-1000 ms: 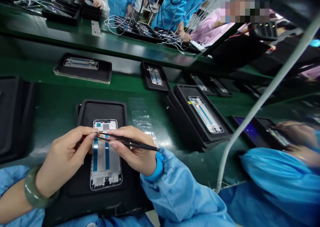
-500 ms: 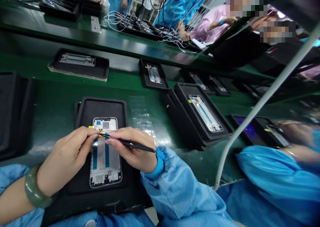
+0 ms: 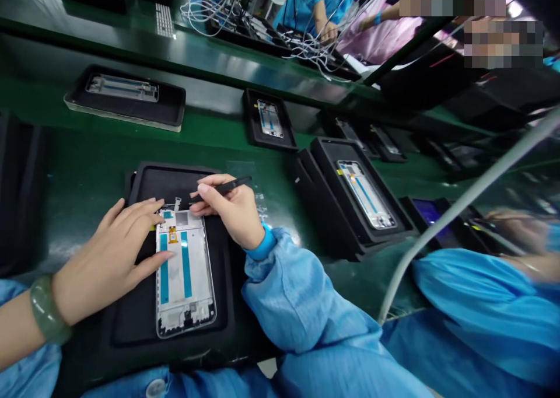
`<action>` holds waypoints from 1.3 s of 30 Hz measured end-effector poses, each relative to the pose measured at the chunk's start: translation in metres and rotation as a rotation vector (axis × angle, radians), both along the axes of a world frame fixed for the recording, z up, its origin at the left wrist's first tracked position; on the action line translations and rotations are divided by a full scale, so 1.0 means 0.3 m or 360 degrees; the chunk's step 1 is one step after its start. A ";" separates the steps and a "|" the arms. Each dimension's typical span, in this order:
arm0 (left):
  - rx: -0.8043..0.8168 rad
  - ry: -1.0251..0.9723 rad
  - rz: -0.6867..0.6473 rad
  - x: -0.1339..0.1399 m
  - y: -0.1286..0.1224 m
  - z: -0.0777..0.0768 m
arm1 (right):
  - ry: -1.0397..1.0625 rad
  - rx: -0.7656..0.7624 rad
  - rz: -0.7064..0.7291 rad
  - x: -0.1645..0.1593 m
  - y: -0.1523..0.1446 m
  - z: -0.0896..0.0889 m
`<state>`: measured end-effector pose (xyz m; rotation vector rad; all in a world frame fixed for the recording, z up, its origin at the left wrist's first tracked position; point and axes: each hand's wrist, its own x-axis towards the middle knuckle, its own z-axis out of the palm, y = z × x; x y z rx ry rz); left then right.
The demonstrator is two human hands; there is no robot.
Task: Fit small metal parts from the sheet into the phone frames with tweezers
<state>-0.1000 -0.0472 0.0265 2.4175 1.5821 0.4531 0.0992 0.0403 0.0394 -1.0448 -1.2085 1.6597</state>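
Note:
In front of me a phone frame (image 3: pixel 175 275) with blue strips and an orange flex cable (image 3: pixel 173 235) lies in a black tray (image 3: pixel 175 179). My left hand (image 3: pixel 118 252) rests along the frame's left edge, fingers spread, with its thumb over a blue strip. Beyond the frame's top right corner, my right hand (image 3: pixel 231 208) grips black tweezers (image 3: pixel 234 184), their tips pointing left. Close to those tips a small pale metal piece (image 3: pixel 177 203) sticks up at the frame's top edge; whether the tips touch it I cannot tell.
Stacked black trays (image 3: pixel 350 199) at the right hold another phone frame (image 3: pixel 367 194). Further trays with frames stand along the back. A grey curved tube (image 3: pixel 459 199) crosses at the right, beside a co-worker's blue sleeve (image 3: pixel 476 299). White cables (image 3: pixel 210 13) lie on the shelf.
My left hand has gone from a pinch over the flex cable to spread fingers at the frame's left edge. My right hand has moved with the tweezers up beyond the frame's top edge.

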 end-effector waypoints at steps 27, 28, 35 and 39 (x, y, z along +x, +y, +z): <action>-0.0050 -0.0092 0.0013 -0.001 -0.009 -0.002 | -0.0248 0.0091 0.0202 -0.014 0.006 0.002; -0.0053 -0.0092 0.0012 -0.002 -0.009 -0.002 | -0.0245 0.0087 0.0203 -0.014 0.006 0.003; -0.0074 -0.0096 0.0027 -0.002 -0.009 -0.002 | -0.0207 0.0047 0.0197 -0.012 0.008 0.010; -0.0063 -0.0111 0.0023 -0.001 -0.009 -0.002 | -0.0224 0.0056 0.0205 -0.012 0.009 0.008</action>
